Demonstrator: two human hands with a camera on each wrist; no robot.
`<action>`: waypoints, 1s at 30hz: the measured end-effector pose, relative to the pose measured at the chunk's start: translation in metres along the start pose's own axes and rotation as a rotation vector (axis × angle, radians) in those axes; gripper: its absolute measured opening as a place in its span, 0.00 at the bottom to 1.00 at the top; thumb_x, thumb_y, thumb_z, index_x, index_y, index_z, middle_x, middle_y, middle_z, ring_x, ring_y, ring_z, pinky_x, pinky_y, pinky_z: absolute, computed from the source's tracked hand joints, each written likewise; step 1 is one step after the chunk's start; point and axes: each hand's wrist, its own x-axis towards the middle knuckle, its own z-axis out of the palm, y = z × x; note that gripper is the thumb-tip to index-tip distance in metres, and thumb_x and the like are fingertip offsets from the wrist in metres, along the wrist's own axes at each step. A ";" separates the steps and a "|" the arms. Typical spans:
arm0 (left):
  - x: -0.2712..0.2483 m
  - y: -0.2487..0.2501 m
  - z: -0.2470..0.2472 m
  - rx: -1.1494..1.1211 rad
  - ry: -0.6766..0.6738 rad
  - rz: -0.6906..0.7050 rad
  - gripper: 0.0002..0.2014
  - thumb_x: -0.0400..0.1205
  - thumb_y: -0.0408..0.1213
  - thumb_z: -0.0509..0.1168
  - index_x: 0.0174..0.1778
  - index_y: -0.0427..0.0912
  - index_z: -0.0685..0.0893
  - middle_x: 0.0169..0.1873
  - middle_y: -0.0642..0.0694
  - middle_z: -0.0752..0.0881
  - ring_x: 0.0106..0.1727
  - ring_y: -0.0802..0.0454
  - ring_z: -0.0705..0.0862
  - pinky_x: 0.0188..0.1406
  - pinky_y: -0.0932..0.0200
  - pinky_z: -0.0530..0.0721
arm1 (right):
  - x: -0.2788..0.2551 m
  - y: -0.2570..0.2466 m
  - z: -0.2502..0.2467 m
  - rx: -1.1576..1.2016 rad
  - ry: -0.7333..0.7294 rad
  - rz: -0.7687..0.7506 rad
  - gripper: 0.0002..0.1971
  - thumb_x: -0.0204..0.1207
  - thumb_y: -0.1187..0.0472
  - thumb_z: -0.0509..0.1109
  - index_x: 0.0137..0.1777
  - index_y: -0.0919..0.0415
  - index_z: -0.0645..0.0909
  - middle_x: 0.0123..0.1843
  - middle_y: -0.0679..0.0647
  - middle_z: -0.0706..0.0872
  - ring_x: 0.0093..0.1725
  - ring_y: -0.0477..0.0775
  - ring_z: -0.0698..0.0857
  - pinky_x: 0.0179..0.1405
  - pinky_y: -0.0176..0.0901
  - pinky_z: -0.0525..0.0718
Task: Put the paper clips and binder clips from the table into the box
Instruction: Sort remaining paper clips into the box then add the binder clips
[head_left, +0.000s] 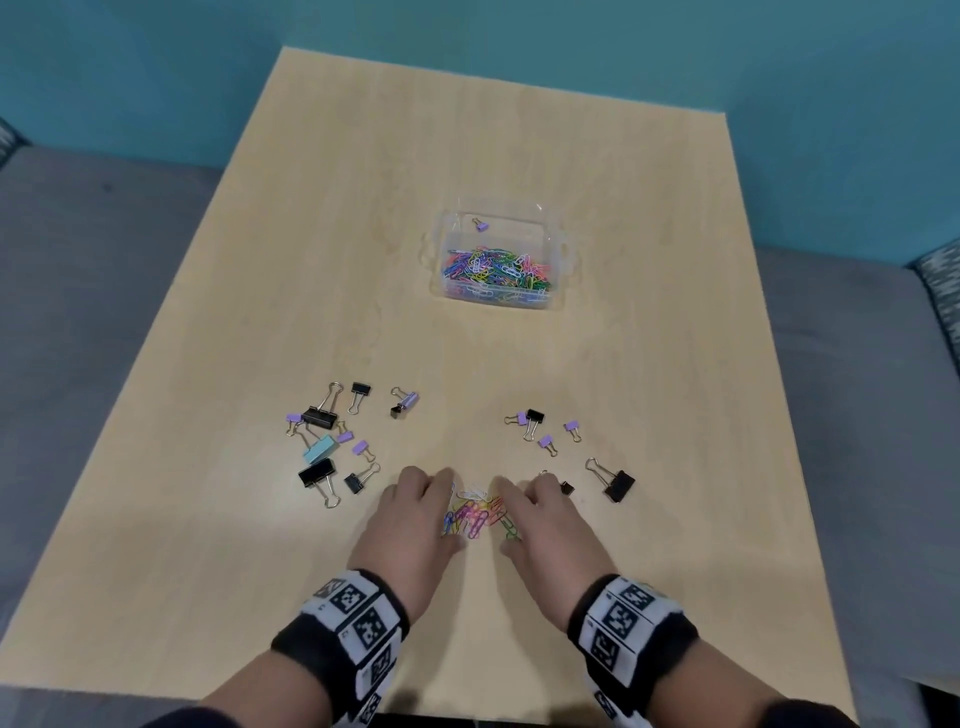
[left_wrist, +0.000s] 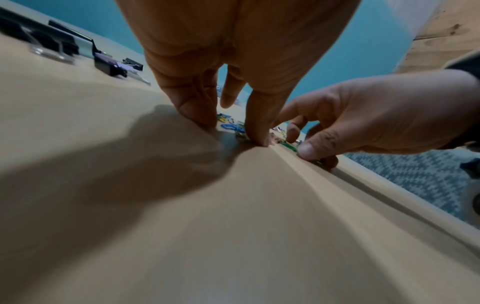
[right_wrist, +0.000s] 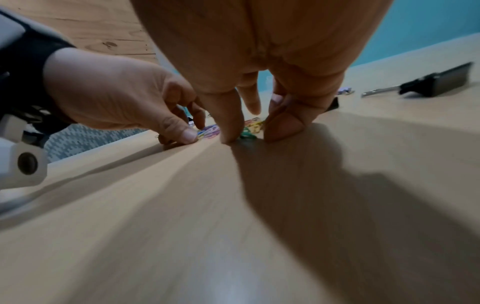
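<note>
A small pile of coloured paper clips (head_left: 475, 512) lies on the wooden table (head_left: 467, 364) near its front edge. My left hand (head_left: 452, 512) curls round the pile's left side, and my right hand (head_left: 506, 514) curls round its right side. Both have their fingertips and thumbs down on the table. The left wrist view shows clips (left_wrist: 231, 125) between my left fingers (left_wrist: 202, 115) and thumb. In the right wrist view, clips (right_wrist: 249, 131) lie between my right thumb and fingers (right_wrist: 283, 127). The clear plastic box (head_left: 493, 304) stands at mid-table, holding many paper clips and one purple binder clip (head_left: 482, 224).
A cluster of black, purple and light-blue binder clips (head_left: 322, 447) lies left of my hands. More black and purple binder clips (head_left: 543, 431) lie to the right, with a large black one (head_left: 618, 483) nearest the right edge. Grey seating surrounds the table.
</note>
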 end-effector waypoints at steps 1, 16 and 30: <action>0.005 0.002 0.000 -0.007 0.009 -0.006 0.26 0.74 0.46 0.71 0.67 0.50 0.72 0.52 0.50 0.70 0.50 0.49 0.74 0.47 0.53 0.80 | 0.008 -0.002 0.001 0.003 0.018 -0.004 0.27 0.74 0.61 0.68 0.71 0.47 0.65 0.56 0.51 0.66 0.52 0.55 0.73 0.51 0.44 0.79; 0.043 0.016 -0.015 0.030 0.004 -0.004 0.07 0.82 0.35 0.61 0.41 0.48 0.69 0.41 0.51 0.68 0.35 0.50 0.70 0.34 0.58 0.66 | 0.048 -0.012 -0.015 -0.037 -0.001 -0.056 0.05 0.80 0.67 0.62 0.52 0.56 0.72 0.52 0.53 0.72 0.39 0.53 0.68 0.37 0.44 0.65; 0.058 0.011 -0.021 0.182 -0.051 0.074 0.10 0.78 0.28 0.61 0.43 0.48 0.68 0.39 0.51 0.65 0.38 0.51 0.65 0.35 0.57 0.66 | 0.063 -0.008 -0.031 -0.241 -0.054 -0.145 0.18 0.62 0.72 0.72 0.51 0.59 0.76 0.45 0.57 0.78 0.42 0.59 0.79 0.29 0.46 0.66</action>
